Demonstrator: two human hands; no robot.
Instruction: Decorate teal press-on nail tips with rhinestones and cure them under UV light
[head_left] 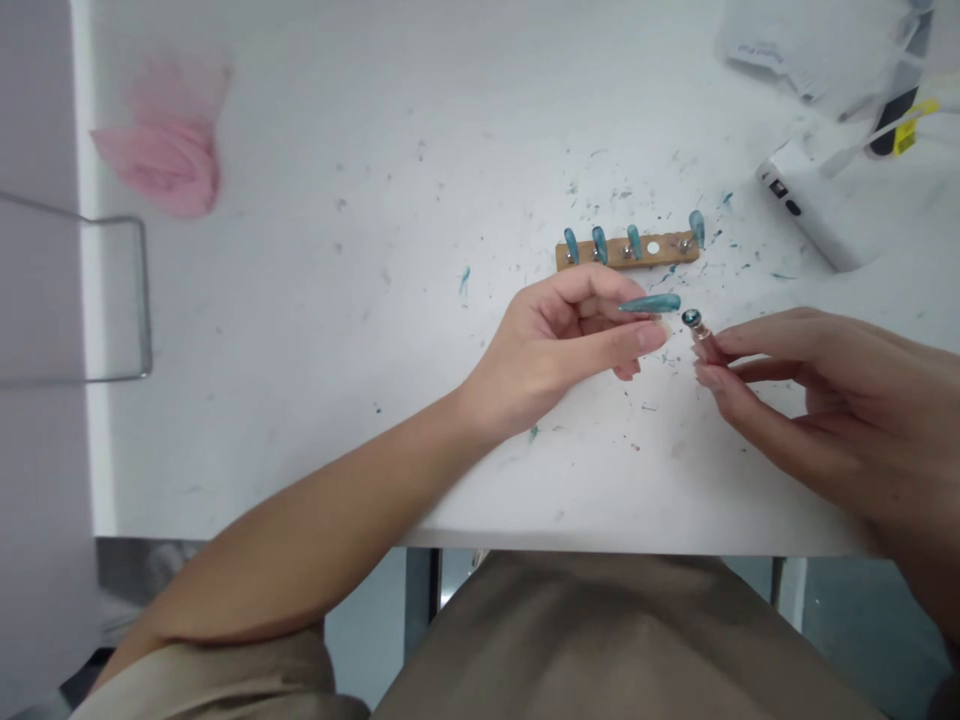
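My left hand [577, 340] pinches a long teal false nail [651, 302] between thumb and fingers, just above the white table [337, 350]. My right hand [817, 385] holds a small metal-tipped peg [694, 322] with a teal dot on its head, pointed toward the nail and almost touching it. Behind both hands lies a wooden strip [628, 250] with several teal nails standing on pegs and one bare round spot.
Teal flecks are scattered over the table around the strip. A pink cloth [169, 150] lies at the far left, a white device [817, 205] and plastic bags [810, 45] at the far right. A wire frame [142, 300] hangs off the table's left edge.
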